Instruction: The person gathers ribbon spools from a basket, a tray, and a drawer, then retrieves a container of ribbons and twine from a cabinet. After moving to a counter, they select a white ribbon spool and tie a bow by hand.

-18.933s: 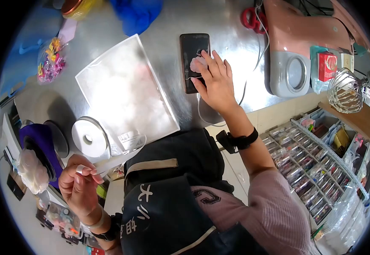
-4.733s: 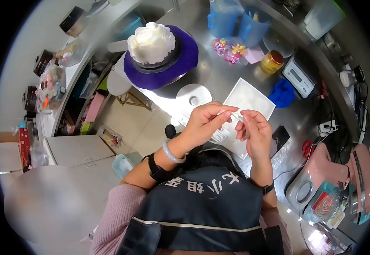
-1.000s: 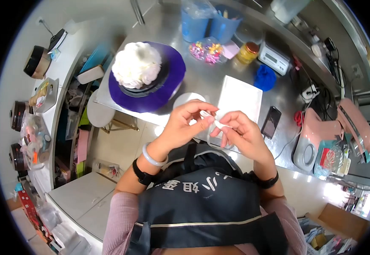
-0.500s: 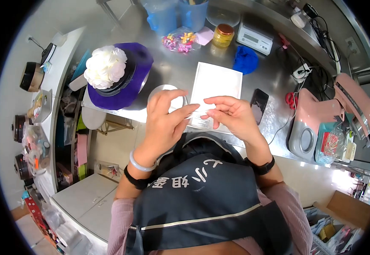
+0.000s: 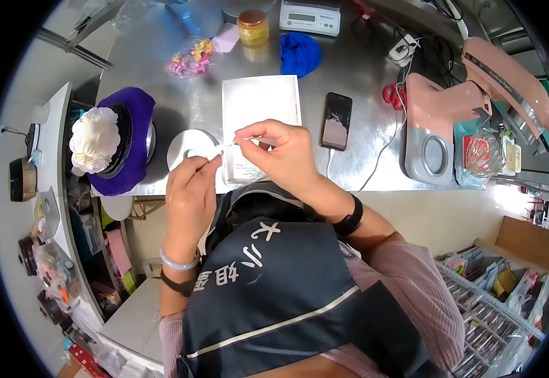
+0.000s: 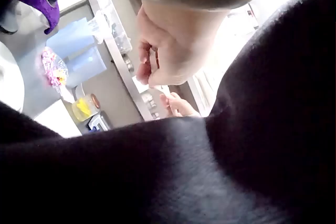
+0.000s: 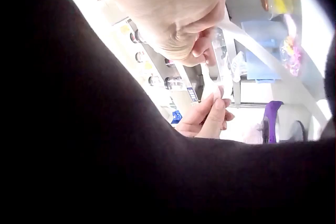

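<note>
Both hands work on a white ribbon (image 5: 226, 147) over the table's front edge. My left hand (image 5: 189, 196) pinches it between thumb and fingertips, and my right hand (image 5: 289, 155) pinches it a short way off to the right. In the right wrist view a flat length of ribbon (image 7: 262, 55) trails from the right hand, while a bunched part (image 7: 211, 86) spans the gap to the left hand (image 7: 206, 121). A white ribbon spool (image 5: 180, 146) lies just beyond the left hand, which partly covers it. Beyond the right hand lies a flat white packet (image 5: 260, 99).
At left stands a white flower-like cake (image 5: 95, 140) on a purple-covered board (image 5: 137, 135). A phone (image 5: 336, 121) on a cable, red scissors (image 5: 393, 96) and a pink stand mixer (image 5: 441, 104) are at right. Behind lie a blue cloth (image 5: 299, 54), a jar (image 5: 253, 28) and a scale (image 5: 309, 17).
Over the last second the view has swung, shifting the table leftward. The hands, loosely spread half a second ago, are now closer together, pinching the ribbon. Much earlier the right hand touched the phone.
</note>
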`<act>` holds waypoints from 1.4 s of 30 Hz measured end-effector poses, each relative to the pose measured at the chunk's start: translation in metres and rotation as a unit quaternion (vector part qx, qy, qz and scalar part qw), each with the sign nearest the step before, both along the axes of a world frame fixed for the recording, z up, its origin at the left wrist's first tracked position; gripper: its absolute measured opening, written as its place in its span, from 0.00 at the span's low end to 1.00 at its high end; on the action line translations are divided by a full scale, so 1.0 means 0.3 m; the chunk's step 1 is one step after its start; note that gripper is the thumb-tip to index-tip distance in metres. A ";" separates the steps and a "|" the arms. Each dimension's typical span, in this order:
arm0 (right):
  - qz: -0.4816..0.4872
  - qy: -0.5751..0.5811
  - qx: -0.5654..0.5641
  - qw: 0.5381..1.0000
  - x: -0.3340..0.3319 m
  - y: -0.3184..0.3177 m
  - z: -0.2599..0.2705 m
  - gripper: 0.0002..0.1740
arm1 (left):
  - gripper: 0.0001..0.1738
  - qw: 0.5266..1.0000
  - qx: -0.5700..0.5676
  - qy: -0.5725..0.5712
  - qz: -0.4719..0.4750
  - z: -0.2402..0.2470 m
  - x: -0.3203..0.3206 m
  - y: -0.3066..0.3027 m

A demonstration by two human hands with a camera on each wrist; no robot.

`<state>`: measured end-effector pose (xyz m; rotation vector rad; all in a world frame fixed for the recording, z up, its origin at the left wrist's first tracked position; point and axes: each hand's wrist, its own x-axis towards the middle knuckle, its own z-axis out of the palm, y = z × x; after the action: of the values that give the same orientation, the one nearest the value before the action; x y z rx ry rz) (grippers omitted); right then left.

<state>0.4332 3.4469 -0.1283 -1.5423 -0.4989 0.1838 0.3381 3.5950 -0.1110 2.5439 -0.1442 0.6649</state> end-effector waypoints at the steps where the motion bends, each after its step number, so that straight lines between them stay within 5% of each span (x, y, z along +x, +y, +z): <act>1: -0.005 -0.012 0.000 1.000 -0.003 -0.003 -0.004 0.06 | 0.12 0.998 0.057 -0.014 0.028 -0.013 0.004 0.000; 4: -0.015 -0.044 0.028 0.999 -0.003 0.006 -0.026 0.06 | 0.13 0.999 -0.037 -0.012 0.021 -0.029 0.028 -0.014; 7: 0.006 -0.073 0.084 0.994 -0.002 0.014 -0.022 0.06 | 0.12 0.968 -0.227 0.108 -0.021 0.022 0.032 -0.026; 11: 0.039 -0.083 0.071 0.993 -0.010 0.012 -0.002 0.06 | 0.08 0.865 -0.498 0.069 0.000 -0.037 0.052 -0.033; 16: 0.050 0.014 0.042 0.998 -0.024 0.016 0.004 0.08 | 0.06 0.823 -0.567 0.022 0.015 -0.075 0.043 -0.030; 19: 0.051 -0.129 -0.020 0.990 -0.001 0.019 -0.002 0.08 | 0.06 0.803 -0.594 0.041 0.026 -0.059 0.044 -0.048; 21: 0.067 -0.124 -0.014 0.990 -0.004 0.028 0.005 0.08 | 0.06 0.825 -0.561 0.056 0.022 -0.062 0.039 -0.041; 31: 0.050 -0.126 0.002 0.991 -0.016 0.046 -0.012 0.04 | 0.07 0.781 -0.621 0.062 0.010 -0.073 0.024 -0.034; 34: 0.051 -0.107 0.010 0.993 -0.021 0.041 -0.023 0.05 | 0.06 0.794 -0.600 0.088 0.030 -0.053 0.023 -0.035; 39: 0.052 -0.062 0.037 0.996 -0.029 0.037 -0.029 0.06 | 0.05 0.889 -0.450 0.059 0.062 -0.037 0.021 -0.032; 42: 0.063 0.005 0.056 0.996 -0.032 0.045 0.008 0.05 | 0.05 0.873 -0.481 0.067 0.053 -0.036 0.018 -0.038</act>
<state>0.4236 3.4605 -0.1258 -1.4015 -0.5901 0.2558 0.3436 3.5837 -0.1217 1.6165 0.3114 0.4289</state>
